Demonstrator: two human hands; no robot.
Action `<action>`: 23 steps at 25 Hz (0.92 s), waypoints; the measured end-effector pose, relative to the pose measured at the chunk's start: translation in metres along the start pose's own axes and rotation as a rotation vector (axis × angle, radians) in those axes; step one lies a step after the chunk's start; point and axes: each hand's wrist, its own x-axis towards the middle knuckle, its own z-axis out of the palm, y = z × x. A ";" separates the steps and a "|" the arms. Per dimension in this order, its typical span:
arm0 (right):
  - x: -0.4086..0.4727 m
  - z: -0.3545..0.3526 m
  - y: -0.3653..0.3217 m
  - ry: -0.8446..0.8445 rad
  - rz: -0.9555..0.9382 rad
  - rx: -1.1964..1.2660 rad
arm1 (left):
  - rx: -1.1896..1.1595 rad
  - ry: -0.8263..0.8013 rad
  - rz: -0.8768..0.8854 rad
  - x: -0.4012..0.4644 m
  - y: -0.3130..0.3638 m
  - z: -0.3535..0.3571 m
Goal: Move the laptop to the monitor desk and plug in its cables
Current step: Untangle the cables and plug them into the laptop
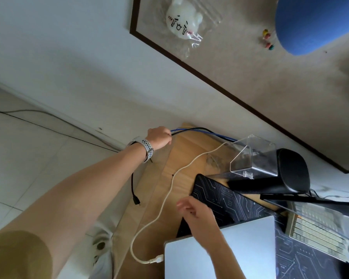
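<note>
The closed laptop (220, 250) is lying flat on the patterned desk mat (236, 200) at the near desk edge, its long side running along that edge; a white cable (170, 188) is already sitting in its left side, trailing away toward the wall. The right hand (193, 212) is hovering open over the laptop's far-left corner, gripping nothing. Further off, the left hand (159, 136) is closing around a black cable (189, 130), likely drawing it in; its plug (137, 201) is dangling below the desk edge, pointing down
</note>
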 end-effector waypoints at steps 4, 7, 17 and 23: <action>0.033 0.021 -0.031 -0.012 0.003 0.027 | -0.145 0.021 0.089 -0.026 0.029 -0.027; 0.056 0.047 -0.051 -0.042 0.035 -0.015 | -0.303 0.002 0.116 -0.038 0.044 -0.040; 0.067 0.113 -0.074 -0.192 -0.008 0.082 | -0.757 -0.096 -0.032 -0.068 0.080 -0.064; 0.053 0.091 -0.095 -0.007 -0.128 0.312 | -0.535 -0.082 0.105 -0.093 0.072 -0.075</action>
